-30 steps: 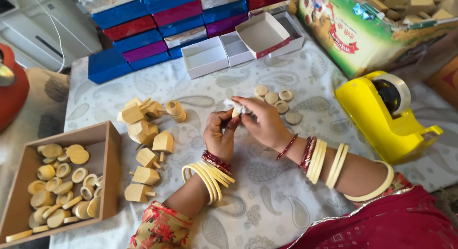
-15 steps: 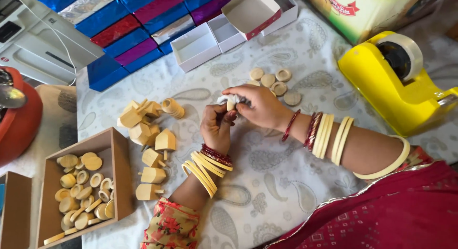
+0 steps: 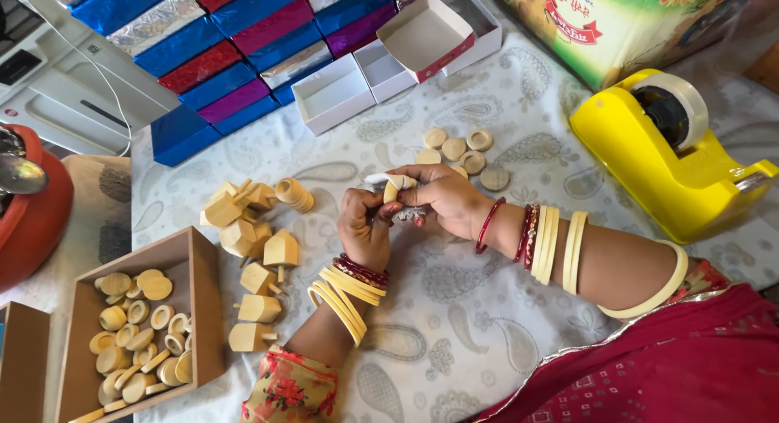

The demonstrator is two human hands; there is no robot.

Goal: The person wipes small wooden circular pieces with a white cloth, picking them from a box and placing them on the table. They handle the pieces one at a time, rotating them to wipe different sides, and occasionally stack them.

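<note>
Both my hands meet over the middle of the patterned tablecloth (image 3: 454, 309). My left hand (image 3: 363, 227) and my right hand (image 3: 442, 197) pinch a small pale wooden piece (image 3: 391, 191) together with a bit of white material at the fingertips. Bangles ring both wrists. A cluster of pale wooden blocks and pegs (image 3: 247, 228) lies just left of my left hand. Several small wooden discs (image 3: 462, 151) lie beyond my right hand.
A brown box of wooden rings and discs (image 3: 138, 334) sits at the lower left. A yellow tape dispenser (image 3: 677, 159) stands at the right. Open white boxes (image 3: 381, 66) and stacked shiny coloured boxes (image 3: 219, 58) line the back. A red pot (image 3: 32, 220) is at the left edge.
The camera has shifted, so everything sits lower right in view. My hands stay together on the small piece, with the fingers turning it slightly.
</note>
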